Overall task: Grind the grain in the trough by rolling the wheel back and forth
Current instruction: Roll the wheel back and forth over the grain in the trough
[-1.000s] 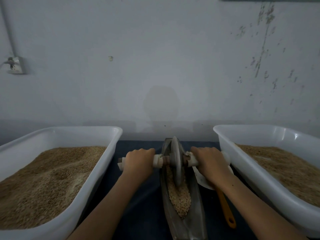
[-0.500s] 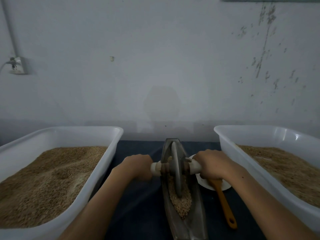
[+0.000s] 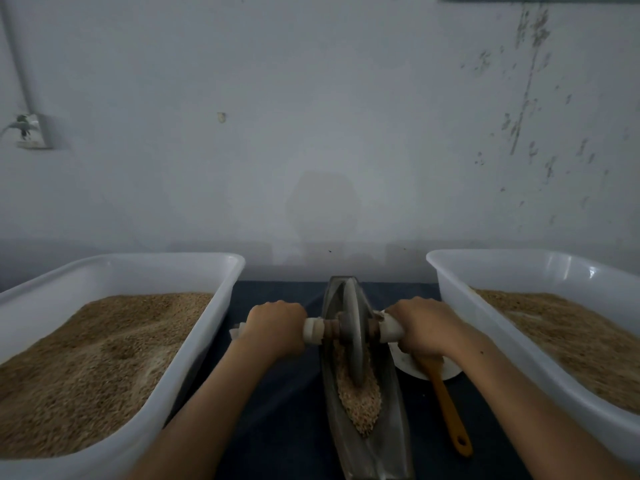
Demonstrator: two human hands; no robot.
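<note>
Right, here is what I see from the head camera.

- My left hand (image 3: 275, 327) is curled over the left end of the axle handle (image 3: 313, 332), knuckles up, gripping it; a short white stub of the handle pokes out past the hand on its outer side.
- My right hand (image 3: 424, 325) is wrapped round the right end of the same handle, fingers closed on it. The two hands sit level with each other, one on each side of the wheel.
- The wheel (image 3: 353, 332) stands upright on edge in the metal trough (image 3: 388, 410), roughly in the middle of the trough's length, with its lower rim sunk into the grain (image 3: 360, 403).
- The grain lies as a narrow heap along the trough floor, most of it on the near side of the wheel, tapering to a point toward me.
- The trough runs lengthwise away from me on a dark blue tabletop (image 3: 277, 410), between both forearms.
- Just right of the trough, partly under my right wrist, a white dish (image 3: 446, 372) holds a spoon with an orange handle (image 3: 450, 414) that points toward me.
- A white tub (image 3: 207, 327) on the left and another white tub (image 3: 460, 306) on the right flank the setup, each holding a bed of brown grain.
- Behind it all stands a pale scuffed wall (image 3: 311, 116), with a socket (image 3: 31, 131) at far left.
</note>
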